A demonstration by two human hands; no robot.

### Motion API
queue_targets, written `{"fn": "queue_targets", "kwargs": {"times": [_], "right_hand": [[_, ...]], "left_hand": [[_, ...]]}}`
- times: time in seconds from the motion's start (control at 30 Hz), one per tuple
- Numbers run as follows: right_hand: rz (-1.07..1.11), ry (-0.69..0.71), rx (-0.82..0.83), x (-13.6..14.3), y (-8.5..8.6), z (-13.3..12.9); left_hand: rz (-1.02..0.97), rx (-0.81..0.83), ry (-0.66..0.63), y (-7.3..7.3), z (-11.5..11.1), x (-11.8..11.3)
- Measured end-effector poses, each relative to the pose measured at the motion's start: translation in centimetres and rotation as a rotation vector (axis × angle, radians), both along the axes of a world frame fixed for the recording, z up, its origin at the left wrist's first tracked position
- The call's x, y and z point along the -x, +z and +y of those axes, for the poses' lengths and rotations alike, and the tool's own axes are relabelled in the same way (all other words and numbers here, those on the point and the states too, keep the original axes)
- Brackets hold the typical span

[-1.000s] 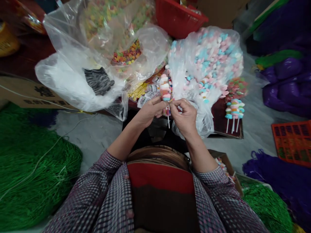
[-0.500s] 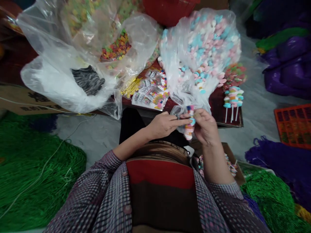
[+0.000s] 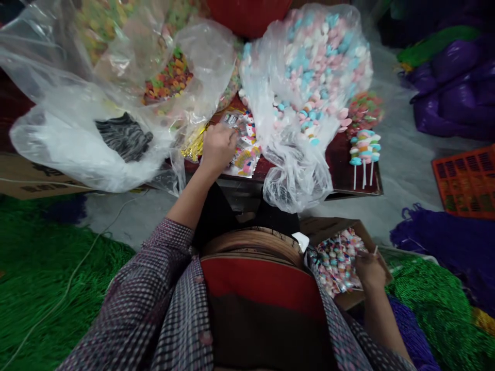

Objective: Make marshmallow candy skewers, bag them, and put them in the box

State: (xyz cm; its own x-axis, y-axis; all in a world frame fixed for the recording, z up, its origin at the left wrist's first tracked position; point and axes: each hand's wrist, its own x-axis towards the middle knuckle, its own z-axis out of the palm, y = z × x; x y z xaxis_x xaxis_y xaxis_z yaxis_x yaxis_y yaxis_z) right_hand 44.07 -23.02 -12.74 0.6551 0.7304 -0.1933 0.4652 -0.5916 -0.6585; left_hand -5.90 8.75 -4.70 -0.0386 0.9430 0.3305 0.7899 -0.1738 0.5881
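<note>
My left hand [image 3: 219, 147] rests over the printed plastic wrappers [image 3: 245, 159], beside the gold twist ties [image 3: 194, 142]; its fingers curl down and their tips are hidden. At the lower right, my right hand [image 3: 370, 269] is in the cardboard box [image 3: 373, 234] of wrapped candy skewers [image 3: 336, 260]. A white stick shows beside that hand, but what its fingers do is too dark and blurred to tell. Several unwrapped candy skewers [image 3: 364, 148] lie at the table's right corner. An open bag of pink, blue and white candies [image 3: 325, 56] lies behind them.
Bags of ring candies [image 3: 170, 77] and a white plastic bag with dark strips [image 3: 126, 136] cover the table's left. A red container [image 3: 249, 15] stands at the back. Green cord heaps [image 3: 50, 278] and an orange crate [image 3: 466, 180] are around the table.
My hands have parted. The left moved up and left to the wrappers; the right moved down and right to the box. The wrapped skewer is no longer between them, and the view has shifted slightly.
</note>
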Motion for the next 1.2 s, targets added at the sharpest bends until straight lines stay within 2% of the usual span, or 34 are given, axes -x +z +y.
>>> {"fn": "queue_targets", "kwargs": {"times": [0.1,0.2,0.3,0.37,0.5,0.57,0.63,0.7,0.8,0.87,0.97,1.1,1.2], "right_hand": [[-0.175,-0.075,0.233,0.4,-0.2,0.5],[-0.236,0.013,0.309,1.9,0.3,2.5],[-0.222,0.126,0.184,3.5,0.9,4.5],[-0.197,0.149,0.058,4.6,1.5,5.9],[-0.065,0.145,-0.197,7.9,4.3,9.0],[0.071,0.129,-0.277,10.6,6.7,10.9],[0.273,0.177,-0.417,13.9,9.3,13.0],[0.425,0.327,-0.477,17.4,11.7,15.5],[0.471,0.508,-0.562,22.3,14.1,19.4],[0.501,0.601,-0.581,24.8,14.6,21.7],[0.539,0.693,-0.529,27.2,14.4,23.6],[0.503,0.621,-0.538,27.9,13.4,23.5],[0.469,0.573,-0.563,27.4,12.9,22.7]], "left_hand": [[0.053,0.095,0.048,-0.1,2.2,-0.4],[0.086,0.198,0.077,0.1,3.8,-0.8],[0.039,0.173,0.105,-0.3,5.0,-0.9],[-0.009,0.135,0.114,-1.0,5.7,-0.7],[-0.162,0.02,0.113,-1.7,6.1,0.2],[-0.233,-0.081,0.056,-1.1,5.1,0.6],[-0.274,-0.138,-0.049,0.3,3.1,0.6],[-0.296,-0.135,-0.148,2.1,0.4,0.0],[-0.319,-0.133,-0.342,4.4,-3.8,-1.4],[-0.327,-0.114,-0.406,5.1,-6.0,-2.3],[-0.459,0.026,-0.449,4.9,-7.9,-3.0],[-0.852,0.375,-0.496,3.8,-8.6,-2.9],[-1.051,0.479,-0.481,3.3,-8.6,-2.9]]}}
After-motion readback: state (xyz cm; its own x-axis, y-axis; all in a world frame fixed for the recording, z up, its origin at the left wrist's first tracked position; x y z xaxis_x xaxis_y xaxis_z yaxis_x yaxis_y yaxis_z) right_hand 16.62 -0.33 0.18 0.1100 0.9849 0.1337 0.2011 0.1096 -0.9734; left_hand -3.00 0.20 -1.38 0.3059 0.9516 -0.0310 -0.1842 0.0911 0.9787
